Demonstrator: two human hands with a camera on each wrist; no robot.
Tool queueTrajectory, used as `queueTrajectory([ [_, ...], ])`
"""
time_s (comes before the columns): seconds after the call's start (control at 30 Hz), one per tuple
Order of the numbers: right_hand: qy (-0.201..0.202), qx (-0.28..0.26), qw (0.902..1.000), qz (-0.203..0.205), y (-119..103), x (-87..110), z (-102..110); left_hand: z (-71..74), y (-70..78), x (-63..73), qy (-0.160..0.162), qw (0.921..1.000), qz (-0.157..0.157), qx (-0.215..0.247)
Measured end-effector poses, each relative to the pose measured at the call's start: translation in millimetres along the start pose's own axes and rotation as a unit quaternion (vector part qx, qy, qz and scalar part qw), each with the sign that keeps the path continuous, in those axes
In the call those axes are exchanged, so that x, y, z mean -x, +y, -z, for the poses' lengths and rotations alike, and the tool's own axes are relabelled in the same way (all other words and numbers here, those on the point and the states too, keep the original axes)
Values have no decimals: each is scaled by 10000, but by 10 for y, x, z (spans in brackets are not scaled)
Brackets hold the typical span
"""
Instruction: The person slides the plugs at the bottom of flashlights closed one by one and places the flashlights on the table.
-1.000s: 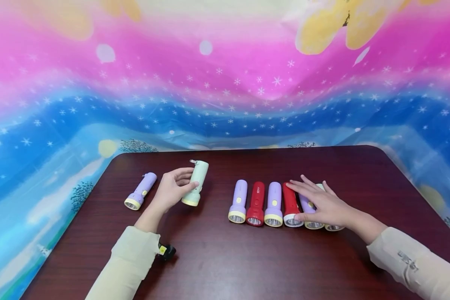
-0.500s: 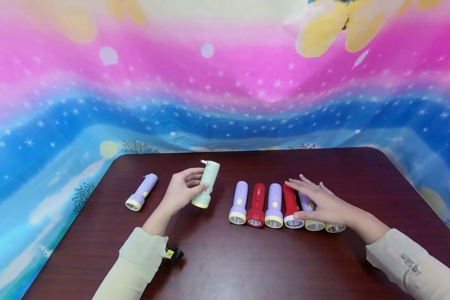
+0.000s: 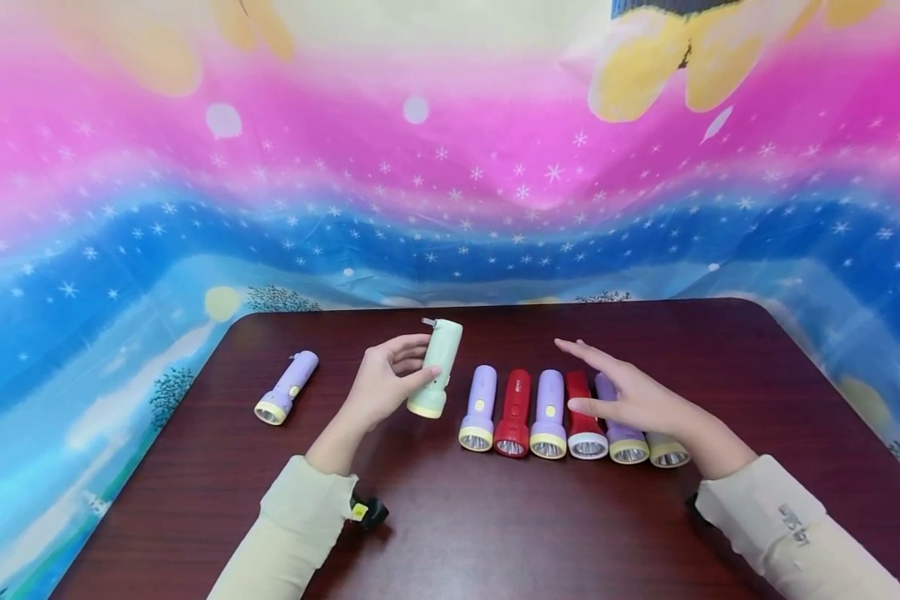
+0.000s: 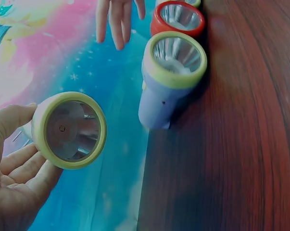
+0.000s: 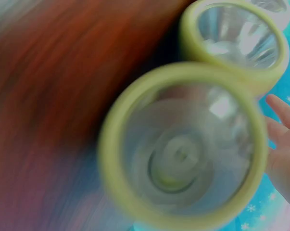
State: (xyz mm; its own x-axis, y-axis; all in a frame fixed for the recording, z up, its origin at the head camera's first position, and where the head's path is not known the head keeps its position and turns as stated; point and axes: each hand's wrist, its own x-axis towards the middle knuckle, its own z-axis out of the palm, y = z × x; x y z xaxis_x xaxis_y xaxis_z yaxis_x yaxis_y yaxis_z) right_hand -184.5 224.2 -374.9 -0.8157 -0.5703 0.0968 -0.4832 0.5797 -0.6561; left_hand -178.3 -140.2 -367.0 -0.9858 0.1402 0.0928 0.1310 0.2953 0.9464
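My left hand grips a pale green flashlight by its body, thumb in front. Its yellow-rimmed lens end points down, and a small metal plug sticks out at the top. Just right of it lies a row of several flashlights: purple, red, purple, red with a white rim, purple and pale green. My right hand, fingers extended, hovers over the row's right end and partly hides it. In the left wrist view the held flashlight's lens faces the camera.
Another purple flashlight lies apart at the left, slanted, on the dark wooden table. A colourful snowflake-patterned cloth hangs behind the table. A black device shows by the left cuff.
My left hand has carried the pale green flashlight rightward, closer to the row. My right hand has lifted off the row's right-end flashlights and shifted a little left, fingers straighter.
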Motion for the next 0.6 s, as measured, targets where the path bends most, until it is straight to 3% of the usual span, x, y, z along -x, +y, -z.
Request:
queueTrajectory([
  [0.37, 352, -619, 9966, 412, -117, -222, -157, -179, 33, -26, 60, 9991, -158, 386],
  [0.6, 496, -1063, 9923, 404, -239, -367, -220, -267, 77, -36, 48, 9981, -159, 595],
])
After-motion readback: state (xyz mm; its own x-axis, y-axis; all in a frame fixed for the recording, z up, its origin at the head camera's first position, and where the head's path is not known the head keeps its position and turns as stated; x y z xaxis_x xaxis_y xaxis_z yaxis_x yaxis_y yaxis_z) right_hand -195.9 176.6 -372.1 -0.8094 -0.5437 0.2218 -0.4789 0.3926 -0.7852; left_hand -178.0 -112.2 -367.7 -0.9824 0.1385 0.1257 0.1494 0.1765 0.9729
